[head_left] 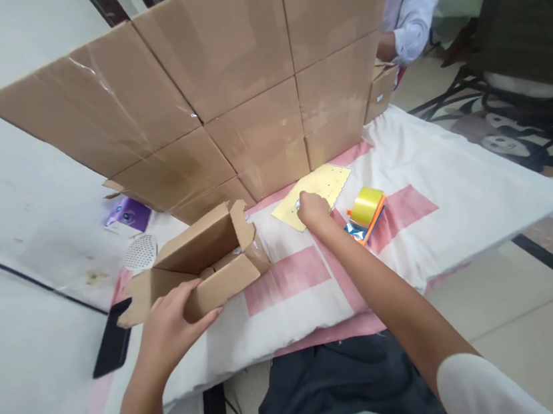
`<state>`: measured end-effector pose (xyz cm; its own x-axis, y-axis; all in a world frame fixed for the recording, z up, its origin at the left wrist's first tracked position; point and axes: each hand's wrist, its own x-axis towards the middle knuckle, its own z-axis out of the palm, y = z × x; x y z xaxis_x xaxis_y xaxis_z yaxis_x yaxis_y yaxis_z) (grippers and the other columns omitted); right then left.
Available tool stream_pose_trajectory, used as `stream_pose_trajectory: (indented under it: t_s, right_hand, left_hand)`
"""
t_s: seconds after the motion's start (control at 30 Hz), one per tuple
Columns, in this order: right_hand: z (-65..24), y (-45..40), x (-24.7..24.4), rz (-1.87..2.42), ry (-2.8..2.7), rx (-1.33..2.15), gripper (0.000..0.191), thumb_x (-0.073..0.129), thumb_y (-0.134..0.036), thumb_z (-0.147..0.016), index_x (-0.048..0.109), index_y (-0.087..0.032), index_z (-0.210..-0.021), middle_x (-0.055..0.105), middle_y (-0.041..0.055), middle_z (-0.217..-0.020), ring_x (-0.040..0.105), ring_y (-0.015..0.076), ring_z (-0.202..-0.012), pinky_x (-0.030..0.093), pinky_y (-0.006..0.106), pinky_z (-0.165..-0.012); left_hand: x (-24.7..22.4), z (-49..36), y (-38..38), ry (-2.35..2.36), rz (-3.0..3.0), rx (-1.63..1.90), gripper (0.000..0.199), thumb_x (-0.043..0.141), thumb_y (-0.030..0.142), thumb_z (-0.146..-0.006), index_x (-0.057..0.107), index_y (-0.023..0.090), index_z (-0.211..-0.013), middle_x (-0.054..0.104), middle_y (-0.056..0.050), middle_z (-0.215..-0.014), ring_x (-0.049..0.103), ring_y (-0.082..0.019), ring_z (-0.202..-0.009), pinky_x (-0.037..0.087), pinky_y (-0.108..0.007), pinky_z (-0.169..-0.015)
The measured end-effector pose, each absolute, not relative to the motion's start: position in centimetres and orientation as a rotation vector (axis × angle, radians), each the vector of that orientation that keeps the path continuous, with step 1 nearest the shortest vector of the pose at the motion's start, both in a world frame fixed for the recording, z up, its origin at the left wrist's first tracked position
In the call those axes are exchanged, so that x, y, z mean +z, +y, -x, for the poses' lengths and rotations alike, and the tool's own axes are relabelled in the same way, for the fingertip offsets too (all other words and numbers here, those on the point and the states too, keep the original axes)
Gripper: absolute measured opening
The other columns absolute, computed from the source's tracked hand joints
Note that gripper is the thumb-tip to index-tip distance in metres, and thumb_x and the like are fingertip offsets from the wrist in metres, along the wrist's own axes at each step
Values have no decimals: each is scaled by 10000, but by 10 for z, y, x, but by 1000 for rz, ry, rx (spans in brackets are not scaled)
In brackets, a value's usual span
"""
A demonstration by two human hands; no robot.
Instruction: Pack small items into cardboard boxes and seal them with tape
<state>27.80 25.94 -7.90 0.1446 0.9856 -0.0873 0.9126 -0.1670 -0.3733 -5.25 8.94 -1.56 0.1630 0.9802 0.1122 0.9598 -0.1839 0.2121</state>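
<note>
My left hand [173, 327] grips the near wall of an open cardboard box [230, 281], fingers over the rim and thumb outside. The box's flaps stand up, and something brown lies inside it. Further right, my right hand [313, 210] is closed over a yellow sheet of paper [327, 184] with small dark marks. A bit of something pale shows by its fingers, too small to name. Beside that forearm lie a roll of yellow tape [367, 206], an orange-edged item [377, 220] and a shiny blue-and-silver packet [355, 231].
A tall cardboard panel [251, 123] stands across the table [466, 190], covered with pink-and-white cloth. Left are a purple box [128, 216], a white perforated object [141, 252] and a black phone-like slab [114, 341] near the wall. Behind the panel, a person's sleeve [413, 9] shows.
</note>
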Motion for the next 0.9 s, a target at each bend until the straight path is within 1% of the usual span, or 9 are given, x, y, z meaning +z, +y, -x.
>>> stream_pose_trajectory:
  t_s: [0.13,0.23,0.3,0.37,0.47,0.57,0.67,0.8,0.9]
  right_hand:
    - [-278,262,-83,2197,-1833,347,335,456,-32,-903,716,-88,-1108,598,246,-1240,563,345,-1177,464,412,-901]
    - [-279,254,-85,1941,-1871,258,322,452,-48,-933,738,-106,-1069,598,221,-1191,547,320,-1150,451,430,-934]
    - [-274,244,-88,1520,-1973,481,292,484,-83,-957,739,-147,-1084,635,154,-1122,572,259,-1077,456,390,-932]
    - [-260,231,-93,1071,-1977,868,253,538,-122,-959,734,-176,-1110,657,92,-1084,597,186,-945,473,324,-868]
    - [-232,212,-99,692,-1804,1244,273,610,-156,-922,706,-184,-1175,660,55,-1068,584,138,-843,463,269,-765]
    - [-211,202,-101,589,-1692,1309,319,644,-178,-886,668,-176,-1204,641,35,-1003,572,135,-821,446,261,-734]
    - [-203,199,-102,587,-1632,1343,297,623,-186,-882,629,-176,-1179,608,5,-913,550,125,-748,435,262,-706]
    - [-205,197,-106,653,-1560,1407,156,617,-218,-879,615,-179,-1030,573,-21,-813,517,123,-689,409,256,-661]
    - [-206,195,-110,671,-1537,1433,65,616,-237,-877,603,-180,-906,583,-14,-794,509,127,-687,404,259,-658]
  left_hand:
    - [-12,69,91,1906,-2292,351,456,717,605,-739,609,344,-1096,740,-47,-1078,696,-358,-976,538,-444,-772]
    - [-14,80,88,1898,-2304,384,473,726,612,-744,606,311,-1089,733,-47,-1047,698,-326,-942,544,-405,-755]
    - [-18,88,85,1894,-2331,432,496,734,612,-753,608,273,-1091,726,-46,-1025,699,-297,-918,546,-369,-751]
    - [-22,94,82,1877,-2360,463,505,735,611,-768,606,250,-1097,719,-44,-1014,698,-276,-911,548,-343,-752]
    - [-26,101,78,1853,-2398,483,514,722,619,-789,603,240,-1115,709,-54,-1040,697,-275,-935,557,-348,-776]
    - [-27,104,78,1855,-2428,474,531,714,629,-795,606,232,-1130,706,-74,-1069,697,-291,-956,559,-372,-788]
    - [-26,104,79,1812,-2463,423,538,734,614,-785,608,228,-1138,705,-85,-1082,694,-297,-964,554,-376,-774]
    - [-24,102,82,1724,-2530,393,496,749,562,-794,608,234,-1138,706,-79,-1075,689,-286,-957,548,-373,-782]
    - [-24,100,83,1707,-2586,379,472,743,550,-804,609,244,-1138,712,-73,-1068,692,-287,-948,544,-376,-779]
